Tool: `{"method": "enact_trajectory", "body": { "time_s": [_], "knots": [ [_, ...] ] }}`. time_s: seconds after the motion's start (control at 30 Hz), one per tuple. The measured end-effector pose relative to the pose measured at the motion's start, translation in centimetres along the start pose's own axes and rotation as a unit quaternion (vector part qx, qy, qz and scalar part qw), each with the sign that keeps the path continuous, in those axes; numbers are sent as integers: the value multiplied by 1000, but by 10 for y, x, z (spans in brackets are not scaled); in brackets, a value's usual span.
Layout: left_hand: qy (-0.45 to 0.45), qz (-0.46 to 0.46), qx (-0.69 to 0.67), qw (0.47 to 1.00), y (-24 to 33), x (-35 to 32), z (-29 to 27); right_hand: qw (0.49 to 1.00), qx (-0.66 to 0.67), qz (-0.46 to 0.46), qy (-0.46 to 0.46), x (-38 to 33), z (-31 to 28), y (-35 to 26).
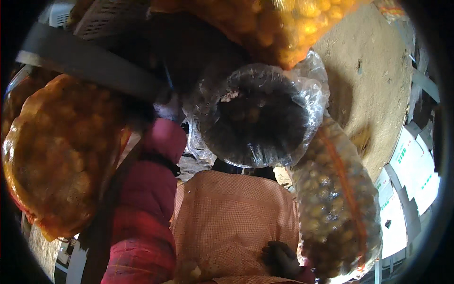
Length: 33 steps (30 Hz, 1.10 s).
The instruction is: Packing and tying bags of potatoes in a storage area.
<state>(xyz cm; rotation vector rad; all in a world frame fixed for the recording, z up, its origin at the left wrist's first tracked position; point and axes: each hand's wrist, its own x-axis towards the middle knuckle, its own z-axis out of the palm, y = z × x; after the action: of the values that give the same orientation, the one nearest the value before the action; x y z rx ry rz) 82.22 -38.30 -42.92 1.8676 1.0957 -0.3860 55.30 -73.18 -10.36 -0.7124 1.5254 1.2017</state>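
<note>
A magenta-and-red sleeve leads up to my left hand (169,108), beside the left rim of an opened clear plastic bag (309,128). Shadow hides most of that hand's fingers, and whatever they may touch. The bag's mouth faces up, and its dark inside is hard to make out. My right hand (281,259), in a dark glove, rests on pink checked cloth (236,213) over my lap. Its fingers look loosely laid out, with nothing visible in them. Just right of it stands a see-through sack (326,199) of small round produce, with an orange stripe.
An orange mesh sack (61,156) of round produce stands at the left, behind a dark bar (90,57). Another orange net sack (269,23) with yellow produce is at the top. White printed cartons (411,156) line the right side of the tan ground (373,71).
</note>
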Motion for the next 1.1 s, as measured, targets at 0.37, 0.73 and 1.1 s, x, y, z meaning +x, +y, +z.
{"method": "enact_trajectory", "body": {
  "time_s": [0.37,0.73,1.1],
  "knots": [
    [101,473,-232,844,266,-224,-119,983,-83,-145,-70,-81,8,-6],
    [-53,400,-264,876,395,-405,-193,945,-18,-311,-95,-188,14,-7],
    [-593,135,-280,743,396,-592,-119,647,158,-683,-299,-314,-20,-10]
  ]
}}
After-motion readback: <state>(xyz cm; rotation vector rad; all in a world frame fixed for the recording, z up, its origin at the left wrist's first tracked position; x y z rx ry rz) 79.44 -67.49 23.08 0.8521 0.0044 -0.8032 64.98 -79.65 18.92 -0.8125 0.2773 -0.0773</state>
